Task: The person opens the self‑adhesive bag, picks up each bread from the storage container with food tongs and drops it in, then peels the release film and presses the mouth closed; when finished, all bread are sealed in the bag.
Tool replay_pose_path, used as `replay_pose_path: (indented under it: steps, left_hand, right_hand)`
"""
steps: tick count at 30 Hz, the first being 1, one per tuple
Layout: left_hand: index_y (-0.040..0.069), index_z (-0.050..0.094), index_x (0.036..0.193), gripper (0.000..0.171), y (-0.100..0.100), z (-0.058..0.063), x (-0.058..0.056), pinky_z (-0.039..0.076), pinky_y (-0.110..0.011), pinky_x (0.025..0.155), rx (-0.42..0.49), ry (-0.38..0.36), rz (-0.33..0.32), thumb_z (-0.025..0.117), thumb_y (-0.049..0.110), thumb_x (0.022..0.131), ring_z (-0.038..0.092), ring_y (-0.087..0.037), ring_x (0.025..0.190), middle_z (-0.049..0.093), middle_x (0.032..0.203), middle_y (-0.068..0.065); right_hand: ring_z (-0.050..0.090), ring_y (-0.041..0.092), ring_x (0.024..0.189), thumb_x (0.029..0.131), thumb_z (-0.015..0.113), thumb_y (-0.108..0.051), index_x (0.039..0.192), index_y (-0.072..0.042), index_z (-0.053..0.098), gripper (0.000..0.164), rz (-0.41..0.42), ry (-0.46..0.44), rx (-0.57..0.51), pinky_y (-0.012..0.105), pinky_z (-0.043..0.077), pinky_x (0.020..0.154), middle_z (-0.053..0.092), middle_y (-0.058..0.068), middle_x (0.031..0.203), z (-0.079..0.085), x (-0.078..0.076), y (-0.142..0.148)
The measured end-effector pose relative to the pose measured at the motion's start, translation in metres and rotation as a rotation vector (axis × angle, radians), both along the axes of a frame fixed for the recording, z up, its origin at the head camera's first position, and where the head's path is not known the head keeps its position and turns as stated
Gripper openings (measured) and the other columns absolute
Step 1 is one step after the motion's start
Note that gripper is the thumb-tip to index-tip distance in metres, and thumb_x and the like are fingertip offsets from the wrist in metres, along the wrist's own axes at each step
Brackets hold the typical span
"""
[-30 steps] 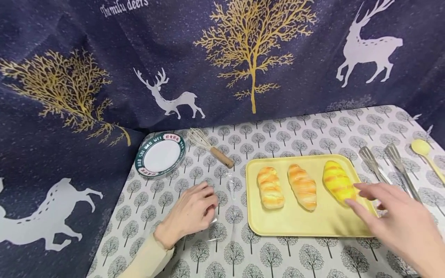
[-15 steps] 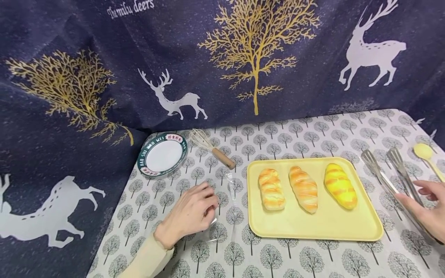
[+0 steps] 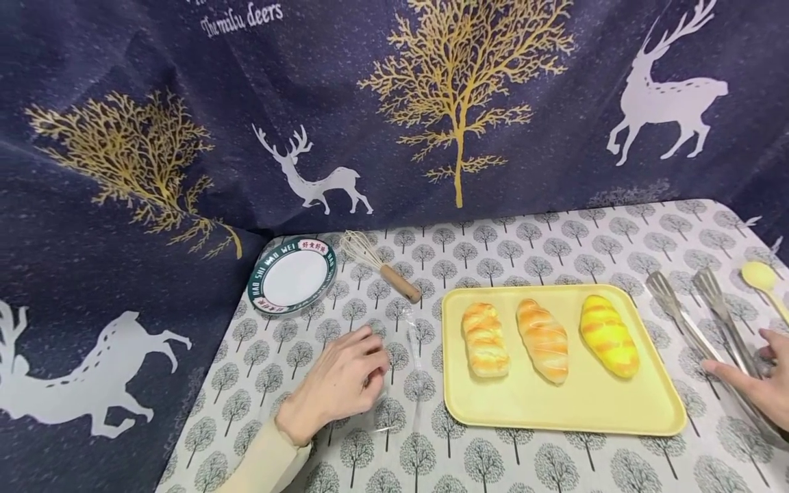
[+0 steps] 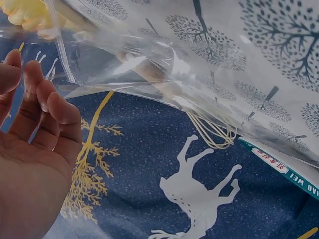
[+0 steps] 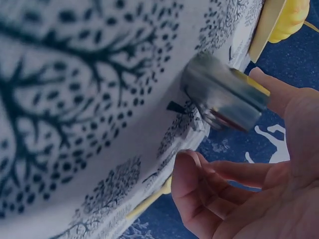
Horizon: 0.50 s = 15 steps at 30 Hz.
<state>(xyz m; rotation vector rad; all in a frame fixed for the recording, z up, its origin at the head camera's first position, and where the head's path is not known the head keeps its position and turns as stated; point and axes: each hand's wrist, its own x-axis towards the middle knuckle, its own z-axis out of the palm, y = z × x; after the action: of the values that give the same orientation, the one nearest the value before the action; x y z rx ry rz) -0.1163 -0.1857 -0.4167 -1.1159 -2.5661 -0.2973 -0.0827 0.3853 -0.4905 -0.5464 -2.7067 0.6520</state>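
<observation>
At the right edge of the head view, my right hand [image 3: 761, 387] lies about the metal tongs [image 3: 684, 322], whose two slotted heads point away on the table. In the right wrist view the thumb is close beside the tongs [image 5: 224, 94], while the curved fingers stand apart from them. My left hand [image 3: 339, 380] is over a clear plastic bag [image 3: 401, 411], its fingers loosely bent. In the left wrist view a gap shows between those fingertips and the corner of the bag [image 4: 124, 69]; contact elsewhere is hidden.
A yellow tray [image 3: 555, 411] carries three bread pieces: a pale roll [image 3: 485, 340], an orange one [image 3: 542, 341] and a yellow one [image 3: 609, 335]. Behind are a green-rimmed plate [image 3: 294, 277] and a whisk [image 3: 397, 282]. A yellow spoon [image 3: 759, 275] lies far right.
My right hand has moved right, from beside the yellow bread to the tongs. The left hand keeps its place over the bag. The head view has shifted slightly.
</observation>
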Motion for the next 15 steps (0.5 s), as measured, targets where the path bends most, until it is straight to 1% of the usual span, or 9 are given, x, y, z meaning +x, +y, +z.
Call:
replay_pose_path:
  steps: [3, 4, 6, 8, 10, 11, 12, 14, 15]
  left_hand:
    - [0.026, 0.059, 0.067, 0.019, 0.0007, -0.0002, 0.0002, 0.036, -0.015, 0.063, 0.000, 0.000, -0.006, 0.065, 0.008, 0.068, 0.038, -0.004, 0.075, 0.049, 0.074, 0.015]
    - [0.026, 0.059, 0.067, 0.019, 0.0010, -0.0002, 0.0003, 0.036, -0.015, 0.063, 0.000, 0.001, -0.009, 0.065, 0.008, 0.068, 0.038, -0.004, 0.075, 0.049, 0.074, 0.015]
    - [0.026, 0.058, 0.067, 0.018, 0.0017, -0.0003, 0.0005, 0.036, -0.015, 0.063, 0.001, 0.005, -0.012, 0.065, 0.009, 0.069, 0.038, -0.004, 0.075, 0.049, 0.074, 0.015]
    - [0.026, 0.058, 0.067, 0.018, 0.0022, -0.0007, 0.0009, 0.036, -0.016, 0.063, 0.000, 0.007, -0.014, 0.065, 0.009, 0.069, 0.037, -0.004, 0.075, 0.048, 0.074, 0.015]
    - [0.026, 0.058, 0.067, 0.018, 0.0028, -0.0014, 0.0012, 0.036, -0.016, 0.063, 0.004, 0.008, -0.013, 0.065, 0.009, 0.069, 0.037, -0.004, 0.074, 0.048, 0.073, 0.015]
    - [0.026, 0.058, 0.067, 0.019, 0.0028, -0.0016, 0.0014, 0.036, -0.016, 0.063, 0.005, 0.008, -0.012, 0.065, 0.009, 0.069, 0.037, -0.004, 0.074, 0.048, 0.073, 0.015]
    - [0.026, 0.059, 0.067, 0.019, 0.0028, -0.0019, 0.0015, 0.035, -0.015, 0.063, 0.008, 0.008, -0.011, 0.065, 0.008, 0.068, 0.037, -0.004, 0.074, 0.048, 0.073, 0.015]
    - [0.026, 0.060, 0.067, 0.018, 0.0030, -0.0023, 0.0014, 0.036, -0.015, 0.063, 0.010, 0.008, -0.010, 0.065, 0.008, 0.068, 0.037, -0.004, 0.074, 0.048, 0.073, 0.015]
    - [0.025, 0.060, 0.067, 0.018, 0.0032, -0.0024, 0.0014, 0.036, -0.015, 0.063, 0.010, 0.008, -0.010, 0.065, 0.008, 0.068, 0.037, -0.004, 0.074, 0.049, 0.073, 0.015]
  right_hand:
    - [0.049, 0.063, 0.099, 0.082, 0.054, -0.079, 0.145, 0.023, 0.025, 0.123, -0.012, -0.056, 0.005, 0.064, 0.048, 0.080, 0.043, 0.051, 0.115, -0.0021, -0.0004, 0.0028]
    - [0.050, 0.062, 0.097, 0.080, 0.054, -0.081, 0.144, 0.024, 0.025, 0.126, -0.011, -0.068, 0.013, 0.065, 0.049, 0.080, 0.044, 0.051, 0.112, -0.0023, -0.0005, 0.0032]
    - [0.053, 0.058, 0.086, 0.075, 0.053, -0.086, 0.139, 0.028, 0.030, 0.132, 0.003, -0.064, 0.029, 0.053, 0.052, 0.066, 0.048, 0.049, 0.102, -0.0018, -0.0013, 0.0035]
    - [0.053, 0.047, 0.068, 0.071, 0.047, -0.092, 0.132, 0.028, 0.038, 0.135, 0.033, -0.037, 0.054, 0.036, 0.047, 0.054, 0.052, 0.042, 0.084, 0.0002, -0.0013, 0.0028]
    - [0.046, 0.033, 0.054, 0.068, 0.039, -0.096, 0.122, 0.028, 0.047, 0.136, 0.076, -0.006, 0.092, 0.025, 0.034, 0.048, 0.050, 0.030, 0.067, 0.0028, -0.0018, 0.0017]
    - [0.043, 0.026, 0.053, 0.068, 0.037, -0.096, 0.118, 0.028, 0.049, 0.134, 0.091, -0.002, 0.099, 0.023, 0.028, 0.048, 0.049, 0.025, 0.063, 0.0038, -0.0014, 0.0009]
    - [0.040, 0.021, 0.051, 0.070, 0.036, -0.096, 0.114, 0.028, 0.049, 0.132, 0.105, -0.001, 0.106, 0.022, 0.026, 0.047, 0.048, 0.021, 0.059, 0.0050, -0.0014, 0.0000]
    - [0.037, 0.018, 0.049, 0.072, 0.034, -0.095, 0.109, 0.028, 0.047, 0.130, 0.122, -0.006, 0.115, 0.024, 0.026, 0.046, 0.046, 0.016, 0.054, 0.0068, -0.0013, -0.0015]
    - [0.038, 0.018, 0.050, 0.071, 0.033, -0.096, 0.110, 0.028, 0.047, 0.131, 0.116, -0.021, 0.114, 0.025, 0.026, 0.046, 0.047, 0.016, 0.055, 0.0075, -0.0015, -0.0022]
